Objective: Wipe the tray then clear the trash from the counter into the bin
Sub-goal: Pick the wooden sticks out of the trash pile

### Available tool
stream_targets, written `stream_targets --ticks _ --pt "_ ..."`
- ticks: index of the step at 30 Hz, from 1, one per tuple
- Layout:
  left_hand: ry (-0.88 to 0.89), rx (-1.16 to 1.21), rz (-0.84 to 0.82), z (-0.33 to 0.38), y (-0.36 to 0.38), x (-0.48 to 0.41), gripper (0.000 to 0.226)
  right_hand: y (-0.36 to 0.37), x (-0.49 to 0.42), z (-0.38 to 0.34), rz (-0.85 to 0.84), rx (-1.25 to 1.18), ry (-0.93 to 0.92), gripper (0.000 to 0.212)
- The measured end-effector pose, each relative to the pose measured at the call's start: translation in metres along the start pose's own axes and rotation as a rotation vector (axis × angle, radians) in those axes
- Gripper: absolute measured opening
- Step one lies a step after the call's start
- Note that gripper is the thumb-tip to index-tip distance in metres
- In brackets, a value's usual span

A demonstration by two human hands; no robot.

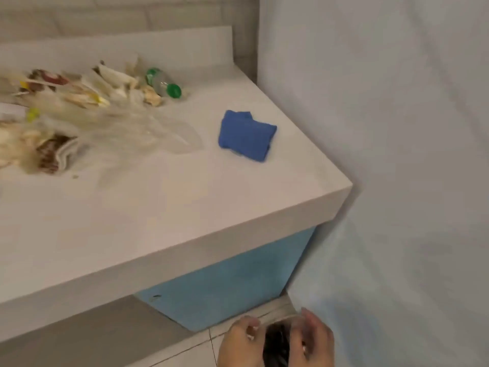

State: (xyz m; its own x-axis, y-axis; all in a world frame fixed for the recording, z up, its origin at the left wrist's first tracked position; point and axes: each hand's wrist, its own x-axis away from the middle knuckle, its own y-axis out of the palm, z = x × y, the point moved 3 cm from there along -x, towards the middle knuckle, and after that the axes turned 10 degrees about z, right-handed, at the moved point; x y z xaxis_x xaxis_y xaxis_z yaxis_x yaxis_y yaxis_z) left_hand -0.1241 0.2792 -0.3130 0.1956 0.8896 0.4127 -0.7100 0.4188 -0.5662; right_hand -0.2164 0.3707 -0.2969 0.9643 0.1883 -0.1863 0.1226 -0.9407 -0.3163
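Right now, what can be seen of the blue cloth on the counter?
The blue cloth is a folded, slightly rumpled piece of soft-looking deep-blue fabric. It lies flat on the pale counter near its right corner, apart from the trash pile on the left. Nothing else touches it.

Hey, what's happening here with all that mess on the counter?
A person is tidying up. Down below the white counter, the left hand and right hand together grip a dark thing in clear plastic, too blurred to name. A folded blue cloth lies by itself near the counter's corner. A heap of paper and plastic trash and a clear plastic bottle with a green cap sit at the far left, not yet cleared.
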Motion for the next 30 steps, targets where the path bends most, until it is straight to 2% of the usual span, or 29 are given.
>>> stream_targets --ticks 1,4,8,11,16,22,30 --pt "0.028 0.018 -0.018 0.019 -0.025 0.012 0.043 0.005 -0.007 -0.037 0.039 -0.075 -0.081 0.022" --pt "0.065 0.063 -0.017 0.056 -0.092 0.043 0.034 -0.001 -0.005 -0.129 -0.001 -0.268 -0.218 0.015" --pt "0.134 0.12 0.058 0.081 -0.179 0.073 0.018 0.014 0.01 -0.207 -0.193 -0.405 -0.36 0.014" --pt "0.145 0.147 0.112 0.091 -0.243 0.084 0.011 0.035 0.025 -0.249 -0.3 -0.4 -0.406 0.042" --pt "0.177 0.194 0.231 0.092 -0.343 0.081 0.012 0.08 0.061 -0.309 -0.538 -0.389 -0.361 0.046" --pt "0.142 0.268 0.314 0.067 -0.45 0.044 0.011 0.156 0.11 -0.368 -0.607 -0.356 -0.369 0.033" --pt "0.109 0.28 0.432 0.021 -0.558 -0.004 0.012 0.241 0.171 -0.417 -0.7 -0.362 -0.361 0.028"
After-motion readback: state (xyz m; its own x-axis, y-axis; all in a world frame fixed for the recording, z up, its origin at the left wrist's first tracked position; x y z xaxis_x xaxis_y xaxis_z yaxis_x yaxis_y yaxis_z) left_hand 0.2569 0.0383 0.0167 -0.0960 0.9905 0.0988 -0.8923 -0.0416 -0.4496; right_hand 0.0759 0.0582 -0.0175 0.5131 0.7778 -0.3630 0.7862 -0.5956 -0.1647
